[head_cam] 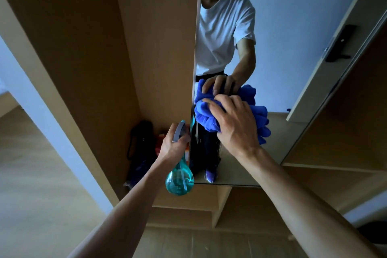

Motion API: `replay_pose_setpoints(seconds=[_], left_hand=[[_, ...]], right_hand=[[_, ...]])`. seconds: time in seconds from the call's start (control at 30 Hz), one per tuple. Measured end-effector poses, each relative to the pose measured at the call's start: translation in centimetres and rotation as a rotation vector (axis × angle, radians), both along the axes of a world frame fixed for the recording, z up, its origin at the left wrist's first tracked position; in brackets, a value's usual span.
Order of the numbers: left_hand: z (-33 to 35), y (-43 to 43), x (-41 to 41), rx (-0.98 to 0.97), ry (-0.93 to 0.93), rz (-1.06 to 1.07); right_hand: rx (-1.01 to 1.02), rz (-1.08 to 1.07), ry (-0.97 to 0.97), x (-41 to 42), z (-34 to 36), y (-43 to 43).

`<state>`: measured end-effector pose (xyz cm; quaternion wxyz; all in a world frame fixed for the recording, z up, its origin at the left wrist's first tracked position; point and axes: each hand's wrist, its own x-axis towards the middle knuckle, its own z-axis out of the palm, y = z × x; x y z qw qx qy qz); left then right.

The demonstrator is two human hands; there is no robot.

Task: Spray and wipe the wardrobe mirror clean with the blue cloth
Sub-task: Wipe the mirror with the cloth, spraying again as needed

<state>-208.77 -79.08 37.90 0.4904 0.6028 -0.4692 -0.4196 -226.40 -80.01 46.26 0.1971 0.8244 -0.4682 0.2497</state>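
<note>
In the head view, the right hand (235, 125) reached forward and held the bunched blue cloth (206, 120) against the mirror (282, 27). Its fingers (211, 103) were spread and bent over the top of the cloth, gripping it, with the palm behind. The cloth lay low on the glass, close to the mirror's left edge, and some of its folds hung out to the right of the hand. The glass showed the same hand and cloth from the front, with the fingertips wrapped over the bundle.

The left hand (173, 146) held the bottle (179, 180) just left of the mirror's edge, below the cloth. Its fingers were closed round the neck under the grey spray head, and the round teal body hung below the wrist, apart from the glass.

The mirror stood on the edge of the tan wardrobe (155, 37). Inside the wardrobe, at the bottom and behind the left hand, a black bag (139, 140) leaned against the back panel, with something red just beside it; what it was could not be told. The mirror also reflected a person in a white T-shirt and a pale door with a dark handle (340, 45). A pale wooden floor (37, 174) lay to the left.
</note>
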Motion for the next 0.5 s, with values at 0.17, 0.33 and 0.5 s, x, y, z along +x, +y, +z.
replay_pose_setpoints(seconds=[0.17, 0.33, 0.5], left_hand=[[-0.5, 0.0, -0.2, 0.001, -0.018, 0.010], [-0.6, 0.2, -0.8, 0.006, -0.009, 0.030], [-0.7, 0.4, -1.6, 0.006, -0.076, 0.041]], right_hand=[[-0.036, 0.013, 0.008, -0.6, -2.5, -0.3], [0.045, 0.020, 0.130, -1.1, -7.1, 0.0], [0.113, 0.024, 0.200, -1.8, -9.5, -0.1]])
